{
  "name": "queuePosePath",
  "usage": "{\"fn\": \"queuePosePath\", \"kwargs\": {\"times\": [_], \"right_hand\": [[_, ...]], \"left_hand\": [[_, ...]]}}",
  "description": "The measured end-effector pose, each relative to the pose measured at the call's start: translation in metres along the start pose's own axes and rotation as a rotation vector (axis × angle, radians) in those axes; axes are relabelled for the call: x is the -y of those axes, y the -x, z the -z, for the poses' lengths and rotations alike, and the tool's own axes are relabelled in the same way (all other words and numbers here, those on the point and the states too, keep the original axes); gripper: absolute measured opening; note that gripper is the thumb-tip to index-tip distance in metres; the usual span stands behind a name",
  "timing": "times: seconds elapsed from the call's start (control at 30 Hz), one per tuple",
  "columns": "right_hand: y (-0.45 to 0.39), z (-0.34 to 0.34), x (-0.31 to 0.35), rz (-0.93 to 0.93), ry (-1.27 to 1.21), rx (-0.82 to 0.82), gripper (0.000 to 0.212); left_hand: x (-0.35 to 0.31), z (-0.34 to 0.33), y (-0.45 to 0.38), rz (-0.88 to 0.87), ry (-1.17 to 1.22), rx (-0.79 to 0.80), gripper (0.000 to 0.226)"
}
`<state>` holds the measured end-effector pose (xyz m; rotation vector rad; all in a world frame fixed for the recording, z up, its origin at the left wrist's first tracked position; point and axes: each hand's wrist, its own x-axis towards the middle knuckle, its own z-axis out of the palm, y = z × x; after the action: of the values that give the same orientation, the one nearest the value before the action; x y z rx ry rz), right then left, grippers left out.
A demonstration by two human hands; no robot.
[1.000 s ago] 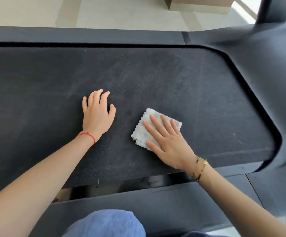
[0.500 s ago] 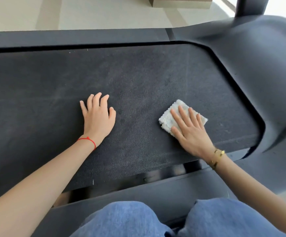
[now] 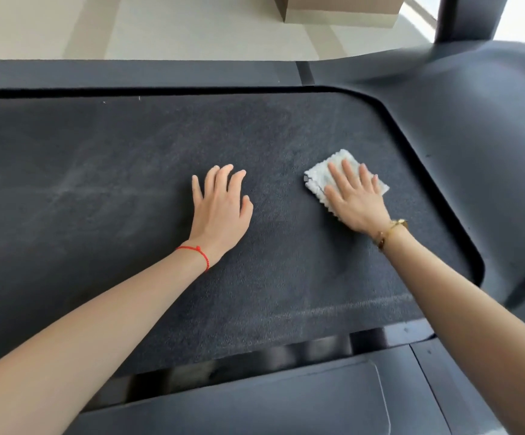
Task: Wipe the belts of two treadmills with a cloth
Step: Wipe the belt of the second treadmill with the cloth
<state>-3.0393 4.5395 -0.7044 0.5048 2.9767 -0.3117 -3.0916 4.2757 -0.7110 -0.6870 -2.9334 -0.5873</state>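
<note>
The right hand point(image 3: 356, 200) is pressing flat, fingers straight, on the white cloth point(image 3: 345, 174) and has been pushing it farther up the treadmill belt point(image 3: 113, 183) than before, while the left hand point(image 3: 220, 204) (open, fingers spread) is staying planted beside it.

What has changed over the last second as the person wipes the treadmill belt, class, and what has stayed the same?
The right hand has slid the cloth rightward and away from the person, toward the belt's curved end. Nothing was picked up or released. The left hand stays flat on the belt, and the right palm stays pressed on the cloth.
</note>
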Motion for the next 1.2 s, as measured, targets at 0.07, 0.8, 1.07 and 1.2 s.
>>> {"fn": "queuePosePath", "kwargs": {"times": [0.07, 0.8, 1.07, 1.2], "right_hand": [[-0.007, -0.006, 0.016, 0.067, 0.019, -0.002, 0.057], [-0.117, -0.006, 0.048, 0.48, 0.129, -0.014, 0.055], [-0.205, 0.029, -0.008, 0.149, 0.027, 0.006, 0.054], [-0.228, 0.029, 0.017, 0.084, 0.035, 0.025, 0.057]], "left_hand": [[-0.005, -0.005, -0.009, 0.015, -0.01, -0.005, 0.05], [-0.016, -0.023, -0.024, 0.168, -0.109, -0.001, 0.055], [-0.017, -0.021, -0.025, 0.166, -0.132, 0.018, 0.056], [-0.019, -0.022, -0.026, 0.168, -0.14, 0.015, 0.056]]}}
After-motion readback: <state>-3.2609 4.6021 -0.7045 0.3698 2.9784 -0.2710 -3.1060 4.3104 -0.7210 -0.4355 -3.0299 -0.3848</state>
